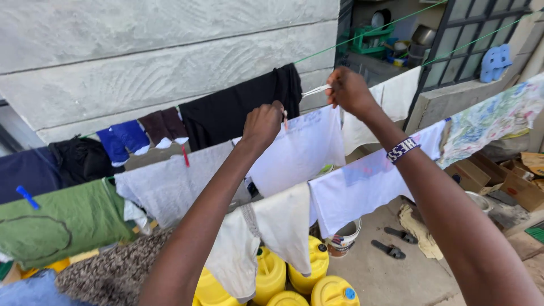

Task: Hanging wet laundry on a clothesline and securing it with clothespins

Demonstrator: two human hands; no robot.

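1. Hung over the middle clothesline: white cloth, thin and smooth, top edge draped on the line.
2. Left hand clenched on that edge beside a red peg; right hand pinched the cloth's corner, pulling it taut.
3. Judged partly pegged; right corner left unfastened.
4. Below the cloth: round yellow plastic jerrycans.

Brown cardboard boxes on ground at right, open. White bucket with printed label below the washing, beside yellow jerrycans.
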